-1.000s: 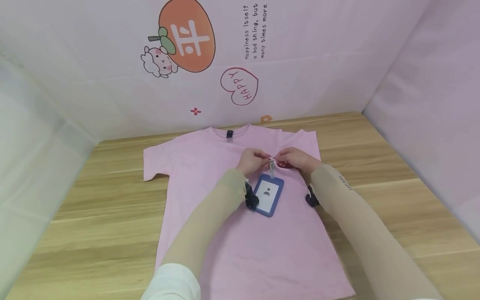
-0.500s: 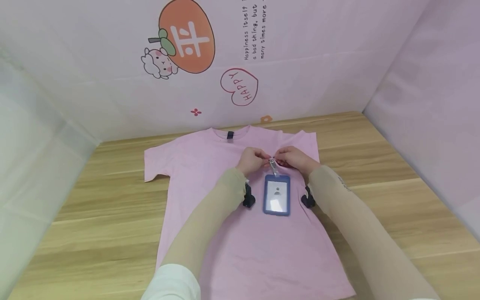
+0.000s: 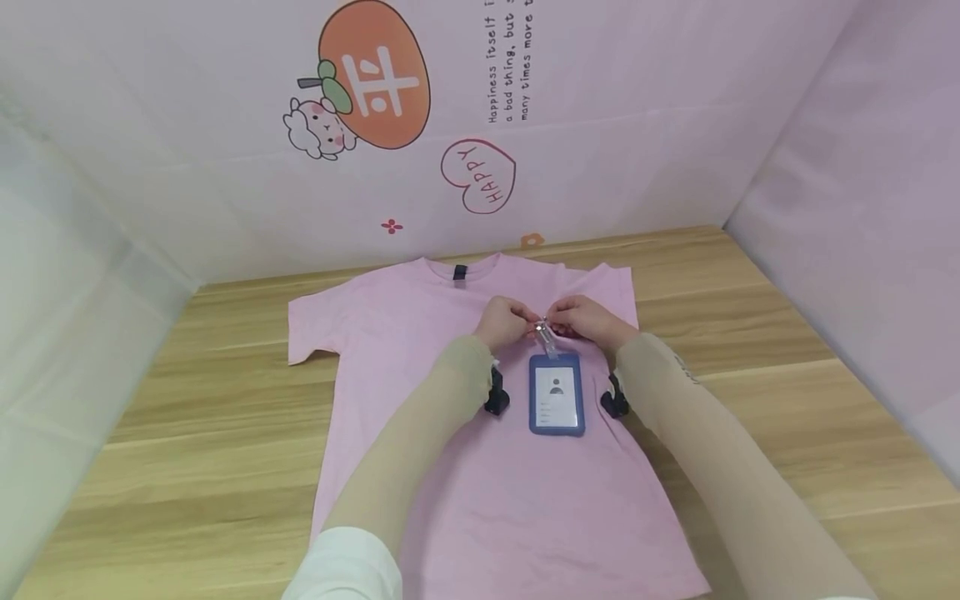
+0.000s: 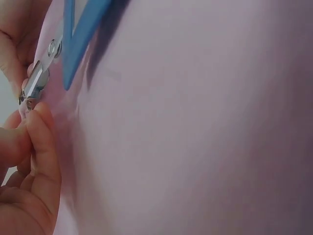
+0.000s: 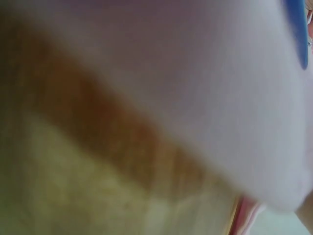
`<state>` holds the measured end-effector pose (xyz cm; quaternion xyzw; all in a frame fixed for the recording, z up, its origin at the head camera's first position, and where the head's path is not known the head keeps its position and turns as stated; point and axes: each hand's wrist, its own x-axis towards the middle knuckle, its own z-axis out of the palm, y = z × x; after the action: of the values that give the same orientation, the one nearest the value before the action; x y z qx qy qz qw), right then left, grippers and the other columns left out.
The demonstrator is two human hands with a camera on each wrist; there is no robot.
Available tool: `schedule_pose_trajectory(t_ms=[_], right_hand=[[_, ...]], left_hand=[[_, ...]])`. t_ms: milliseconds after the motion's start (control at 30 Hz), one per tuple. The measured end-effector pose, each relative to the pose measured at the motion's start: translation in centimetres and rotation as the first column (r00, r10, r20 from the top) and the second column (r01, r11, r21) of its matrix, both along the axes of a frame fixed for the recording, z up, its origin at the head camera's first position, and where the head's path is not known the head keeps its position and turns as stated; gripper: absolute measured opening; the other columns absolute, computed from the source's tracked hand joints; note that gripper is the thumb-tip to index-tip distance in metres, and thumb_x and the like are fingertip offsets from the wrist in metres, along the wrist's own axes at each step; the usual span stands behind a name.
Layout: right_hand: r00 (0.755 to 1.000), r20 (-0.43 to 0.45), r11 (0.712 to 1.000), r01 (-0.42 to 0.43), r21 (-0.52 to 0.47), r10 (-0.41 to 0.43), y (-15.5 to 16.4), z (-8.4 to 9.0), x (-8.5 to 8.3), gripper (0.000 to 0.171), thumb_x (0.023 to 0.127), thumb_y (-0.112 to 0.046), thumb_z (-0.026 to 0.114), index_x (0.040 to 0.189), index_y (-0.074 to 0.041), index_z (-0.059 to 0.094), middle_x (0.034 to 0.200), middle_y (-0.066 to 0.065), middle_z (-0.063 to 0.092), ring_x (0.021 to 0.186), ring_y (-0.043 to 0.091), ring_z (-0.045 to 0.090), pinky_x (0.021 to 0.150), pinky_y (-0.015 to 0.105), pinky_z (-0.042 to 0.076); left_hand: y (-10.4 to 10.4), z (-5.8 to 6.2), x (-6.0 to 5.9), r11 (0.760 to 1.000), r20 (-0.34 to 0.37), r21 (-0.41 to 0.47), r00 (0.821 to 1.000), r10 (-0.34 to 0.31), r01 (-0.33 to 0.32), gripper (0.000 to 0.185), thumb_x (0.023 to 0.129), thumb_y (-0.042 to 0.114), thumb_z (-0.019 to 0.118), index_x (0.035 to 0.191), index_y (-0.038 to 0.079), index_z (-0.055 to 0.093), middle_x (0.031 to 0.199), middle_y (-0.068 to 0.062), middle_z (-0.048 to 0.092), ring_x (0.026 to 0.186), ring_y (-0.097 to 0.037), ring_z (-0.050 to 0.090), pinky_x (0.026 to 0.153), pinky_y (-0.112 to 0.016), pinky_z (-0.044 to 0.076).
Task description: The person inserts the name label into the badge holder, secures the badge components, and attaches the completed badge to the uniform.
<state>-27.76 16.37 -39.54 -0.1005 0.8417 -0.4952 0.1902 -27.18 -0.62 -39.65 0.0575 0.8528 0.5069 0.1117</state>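
Observation:
A pink T-shirt (image 3: 465, 483) lies spread flat, its neckline toward the back. A badge holder (image 3: 557, 393) with a blue frame and a white card lies on its chest. The holder's strap ends in a silver metal clip (image 4: 37, 81), which sits at a raised fold of the shirt. My left hand (image 3: 507, 323) pinches the pink fabric right beside the clip, thumb and fingers together. On the other side my right hand (image 3: 585, 320) pinches the same fold, its fingertips close to the clip. The right wrist view shows mostly blurred shirt and the holder's blue edge (image 5: 297, 32).
The shirt rests on a wood-grain table (image 3: 172, 425). A white printed cloth (image 3: 600, 125) hangs behind it, with pale cloth walls at both sides. A black neck label (image 3: 460, 272) shows inside the collar. Black wrist cameras (image 3: 496, 392) sit under both wrists.
The badge holder has swung from a slant to nearly straight, shifting right and away from the left wrist camera. The clip now leans to the left at its top. Both hands stay nearly in place.

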Motion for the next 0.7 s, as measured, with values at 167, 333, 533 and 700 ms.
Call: schedule_pose_trajectory(t_ms=[167,333,533,700], right_hand=[[1.000,0.001,1.000,-0.017,0.005,0.017,0.07,0.06,0.02,0.026,0.097,-0.008,0.042,0.105,0.011,0.058,0.070,-0.004,0.051,0.069,0.011,0.047,0.065,0.020,0.040],[1.000,-0.001,1.000,-0.016,-0.006,0.016,0.08,0.01,-0.07,0.024,0.096,-0.008,0.043,0.101,0.010,0.059,0.068,-0.004,0.050,0.067,0.010,0.046,0.064,0.020,0.040],[0.999,0.039,0.999,0.008,-0.042,-0.006,0.44,-0.22,-0.38,0.021,0.097,-0.010,0.044,0.097,0.006,0.058,0.072,-0.003,0.052,0.071,0.011,0.048,0.067,0.019,0.042],[0.996,0.083,0.998,-0.014,-0.067,0.019,0.88,-0.38,-0.59,0.021,0.097,-0.009,0.043,0.097,0.006,0.058,0.072,-0.004,0.054,0.070,0.011,0.050,0.068,0.019,0.044]], left_hand=[[0.00,-0.17,-0.07,1.000,-0.009,-0.018,1.000,0.004,-0.004,0.020,0.078,-0.009,0.057,0.088,-0.002,0.073,0.081,-0.011,0.070,0.061,-0.007,0.052,0.053,-0.014,0.041],[-0.03,-0.33,-0.27,0.999,-0.031,-0.042,0.999,0.004,-0.006,0.018,0.079,-0.007,0.059,0.088,0.000,0.073,0.083,-0.010,0.071,0.066,-0.009,0.052,0.056,-0.014,0.041],[-0.14,-0.69,-0.53,0.999,-0.002,0.046,1.000,0.001,-0.001,0.016,0.087,0.000,0.063,0.100,0.001,0.072,0.095,-0.012,0.071,0.075,-0.009,0.060,0.066,-0.015,0.050],[-0.22,-0.69,-0.54,0.984,0.096,0.177,0.995,-0.022,0.005,0.023,0.090,-0.001,0.059,0.111,-0.001,0.067,0.106,-0.017,0.068,0.082,-0.013,0.065,0.074,-0.021,0.057]])
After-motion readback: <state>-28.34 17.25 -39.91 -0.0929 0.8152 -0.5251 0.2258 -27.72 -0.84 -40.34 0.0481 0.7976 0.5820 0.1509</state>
